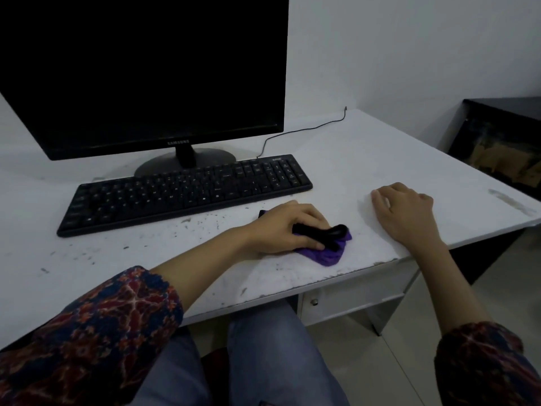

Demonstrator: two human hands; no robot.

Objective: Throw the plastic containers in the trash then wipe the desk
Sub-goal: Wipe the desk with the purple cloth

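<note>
My left hand (288, 227) grips a bunched purple and black cloth (330, 247) and holds it down on the white desk (336, 159), just in front of the keyboard's right end. My right hand (405, 213) rests on the desk to the right of the cloth, palm down with fingers loosely bent, holding nothing. Dark specks and smudges dot the desk surface left of the cloth. No plastic containers are in view.
A black keyboard (187, 190) lies in front of a dark monitor (140, 71) on its stand. A thin black cable (304, 130) runs back to the wall. A dark cabinet (503, 139) stands right of the desk. A drawer with a knob (314, 302) sits under the desk edge.
</note>
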